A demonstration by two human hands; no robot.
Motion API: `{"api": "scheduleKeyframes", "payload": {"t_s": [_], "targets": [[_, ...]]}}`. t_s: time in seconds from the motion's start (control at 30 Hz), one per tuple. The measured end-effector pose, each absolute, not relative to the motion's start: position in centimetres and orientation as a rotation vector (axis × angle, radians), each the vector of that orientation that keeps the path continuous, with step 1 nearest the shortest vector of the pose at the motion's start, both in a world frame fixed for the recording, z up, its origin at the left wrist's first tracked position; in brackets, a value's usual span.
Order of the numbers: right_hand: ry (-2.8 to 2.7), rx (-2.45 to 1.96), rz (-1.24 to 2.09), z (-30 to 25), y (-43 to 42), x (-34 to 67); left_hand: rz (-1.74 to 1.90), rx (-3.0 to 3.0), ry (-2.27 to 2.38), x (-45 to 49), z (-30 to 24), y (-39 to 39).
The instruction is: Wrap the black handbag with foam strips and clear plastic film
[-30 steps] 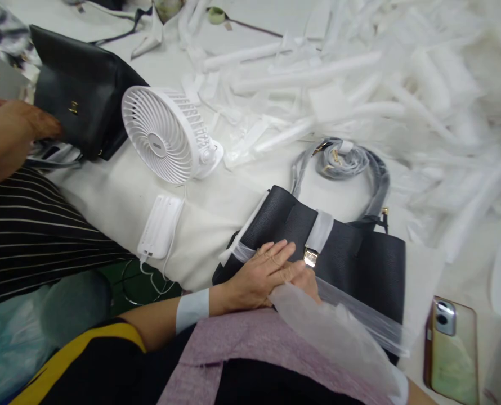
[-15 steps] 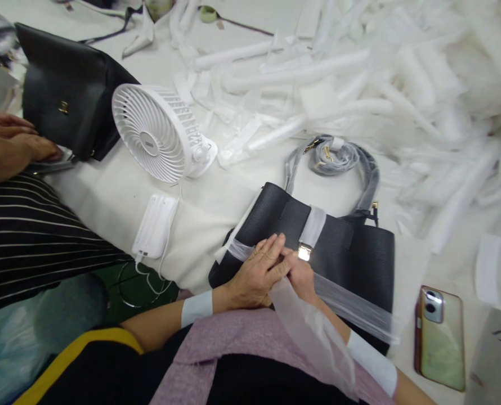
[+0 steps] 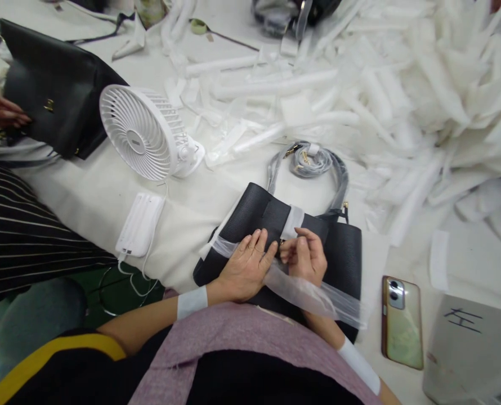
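A black leather handbag (image 3: 343, 256) lies in front of me, its handles wrapped in clear film and stretched away from me. My left hand (image 3: 246, 269) rests flat on its front, fingers extended, pressing on a band of translucent film (image 3: 223, 246). A loose length of this film (image 3: 305, 292) crosses over my right wrist. Close to the front clasp, which is mostly hidden, my right hand (image 3: 306, 256) has its fingers curled and pinched; what they hold, if anything, is hidden. A white wrapping strip (image 3: 293, 221) covers the tab above the clasp.
A coiled, wrapped strap (image 3: 312, 162) lies inside the handles' loop. To the left stand a white fan (image 3: 138, 135) and a corded white power bank (image 3: 139, 224). A phone (image 3: 402, 323) and a marked grey board (image 3: 474, 343) lie right. Packing scraps (image 3: 402, 101) heap behind. A co-worker's hand (image 3: 1, 112) touches another black bag (image 3: 60, 90).
My hands have moved apart; the left flattened on the bag and the right shifted toward the clasp. The film tail now lies across my right wrist. The co-worker's hand drew back left.
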State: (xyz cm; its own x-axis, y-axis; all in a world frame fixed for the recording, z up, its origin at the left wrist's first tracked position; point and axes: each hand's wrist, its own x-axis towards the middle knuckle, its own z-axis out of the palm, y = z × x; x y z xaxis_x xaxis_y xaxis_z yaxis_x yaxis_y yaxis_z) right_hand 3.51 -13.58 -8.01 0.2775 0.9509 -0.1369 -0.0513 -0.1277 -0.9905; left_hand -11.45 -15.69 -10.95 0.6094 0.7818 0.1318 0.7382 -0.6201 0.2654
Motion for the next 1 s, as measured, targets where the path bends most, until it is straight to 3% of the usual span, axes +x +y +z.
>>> {"api": "scheduleKeyframes", "payload": {"t_s": [0.4,0.8,1.0], "targets": [[-1.281,-1.883,1.307,2.1,-19.5,13.1,0.319,2.626,1.282,-11.2,-10.2,-15.9],[-1.125,-1.647,1.836,1.5,-19.1,12.7,0.335,2.6,1.284,-11.0,-10.3,-16.0],[-1.207,-1.688,1.811,0.4,-18.7,12.1,0.338,2.605,1.285,-11.0,-10.4,-16.0]]}}
